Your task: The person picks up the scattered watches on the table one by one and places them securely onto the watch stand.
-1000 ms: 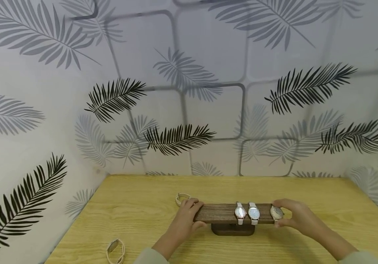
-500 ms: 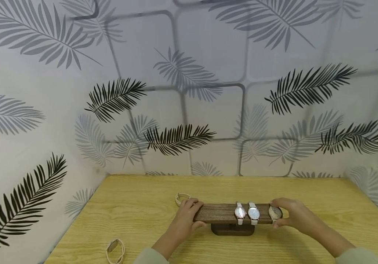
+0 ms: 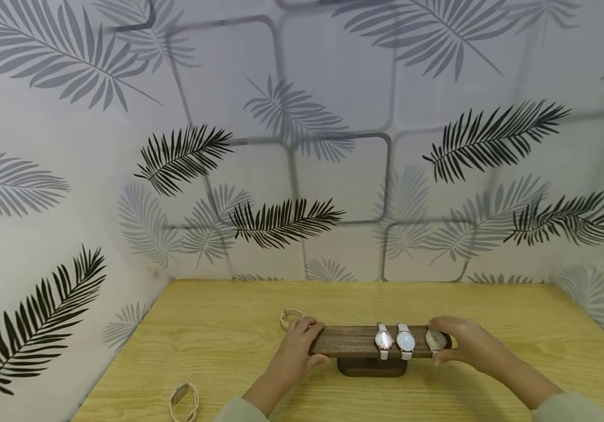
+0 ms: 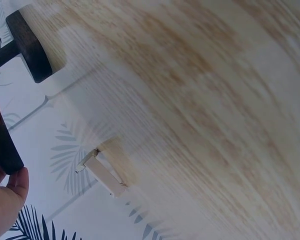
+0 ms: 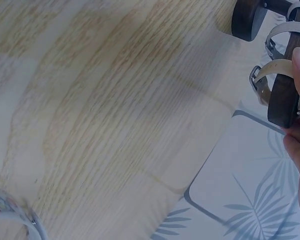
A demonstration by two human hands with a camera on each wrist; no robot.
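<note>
In the head view, a dark wooden watch stand (image 3: 346,341) has a horizontal bar on a short base. My left hand (image 3: 292,350) grips the bar's left end, thumb at the front edge and fingers over the back. Two white-strapped watches, one (image 3: 384,340) beside the other (image 3: 406,340), sit right of the bar's middle. Near the right end is a beige-strapped watch (image 3: 435,340), pinched between thumb and fingers of my right hand (image 3: 473,347). The right wrist view shows its beige strap (image 5: 276,68) looped round the bar, buckle hanging underneath.
One loose watch (image 3: 184,401) lies at the table's front left. Behind my left hand is another light-strapped watch (image 3: 287,315). A white curved band (image 5: 10,212) with a coloured pattern shows low in the right wrist view. Patterned wall (image 3: 344,252) borders the wooden table (image 3: 228,328).
My right hand has slid the beige-strapped watch a little to the left along the bar, uncovering the bar's right end. The left hand and the other watches stay put.
</note>
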